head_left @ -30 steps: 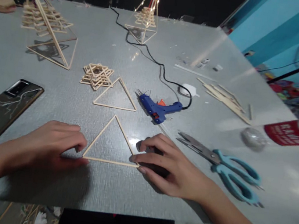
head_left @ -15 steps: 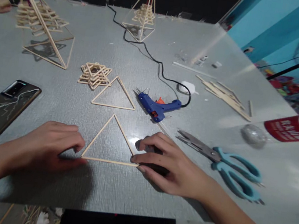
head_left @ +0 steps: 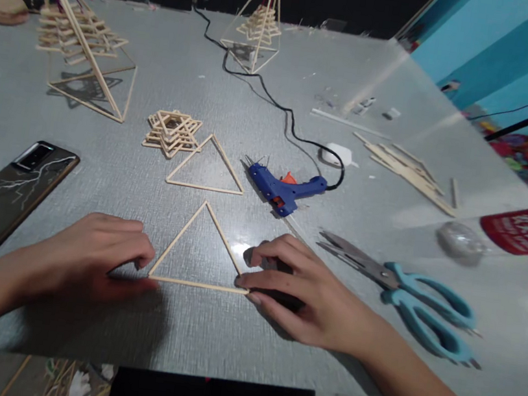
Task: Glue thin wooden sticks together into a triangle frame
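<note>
A triangle of thin wooden sticks (head_left: pixel 197 284) lies flat on the grey table in front of me, its apex pointing away. My right hand (head_left: pixel 295 287) pinches its right corner between thumb and fingertips. At the left corner rests my left hand (head_left: pixel 103 254), fingers curled and thumb tip against the stick's end. Just beyond lies a second stick triangle (head_left: pixel 204 187), its upper left side touching or close to a stack of star-shaped stick frames (head_left: pixel 171 135). A blue hot glue gun (head_left: pixel 285 190) lies on its side past my right hand.
Scissors with light blue handles (head_left: pixel 430 306) lie right, near a bottle with a red label (head_left: pixel 525 229). Loose sticks (head_left: pixel 409 172) are behind them. A phone (head_left: pixel 11 195) lies left. Two stick pyramids (head_left: pixel 91 62) stand farther back; a black cord (head_left: pixel 277 105) crosses the table.
The whole view has shifted slightly, so things appear a little farther right. Both hands keep their places at the triangle's corners.
</note>
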A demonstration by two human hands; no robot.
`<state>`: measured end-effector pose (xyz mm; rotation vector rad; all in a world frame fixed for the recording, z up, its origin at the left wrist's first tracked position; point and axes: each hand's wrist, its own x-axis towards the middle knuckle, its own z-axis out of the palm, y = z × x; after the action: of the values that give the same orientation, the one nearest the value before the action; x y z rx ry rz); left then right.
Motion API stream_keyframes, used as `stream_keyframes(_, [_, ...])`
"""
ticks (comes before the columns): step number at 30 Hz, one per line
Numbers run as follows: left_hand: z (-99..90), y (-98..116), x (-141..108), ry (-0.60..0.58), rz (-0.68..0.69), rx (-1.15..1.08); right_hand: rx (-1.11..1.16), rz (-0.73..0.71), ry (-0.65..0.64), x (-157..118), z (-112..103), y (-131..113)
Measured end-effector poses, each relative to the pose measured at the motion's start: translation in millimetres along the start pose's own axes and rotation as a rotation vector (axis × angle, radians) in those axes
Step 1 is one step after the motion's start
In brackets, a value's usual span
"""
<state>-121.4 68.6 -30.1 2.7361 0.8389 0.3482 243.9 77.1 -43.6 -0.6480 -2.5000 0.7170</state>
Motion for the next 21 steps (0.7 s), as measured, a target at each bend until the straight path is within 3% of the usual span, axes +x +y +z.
stream_keyframes(21, [-0.2, 1.4, -1.4, -0.001, -0.022, -0.026, -0.009, -0.014, -0.011, -0.7, 0.0, -0.1])
